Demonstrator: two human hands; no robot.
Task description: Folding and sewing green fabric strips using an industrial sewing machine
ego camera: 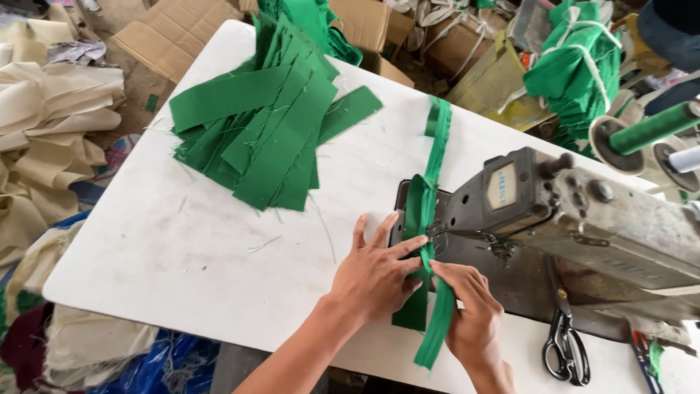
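Clearly light and limp, the green strip (421, 219) lies mid-frame: left hand (375, 273) flat-pressing it, right hand (470, 310) pinching its edge.

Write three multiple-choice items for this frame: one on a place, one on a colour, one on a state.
1. Where do the scissors lie?
A. on the pile of strips
B. on the table by the sewing machine, right of the hands
C. on the floor

2. What colour are the stacked fabric strips?
A. green
B. cream
C. blue

3. How is the folded green strip held?
A. hanging free
B. left hand flat on it, right hand pinching it
C. rolled up

Answers: B, the scissors rest on the white table; A, all are green; B, both hands touch it at the needle.
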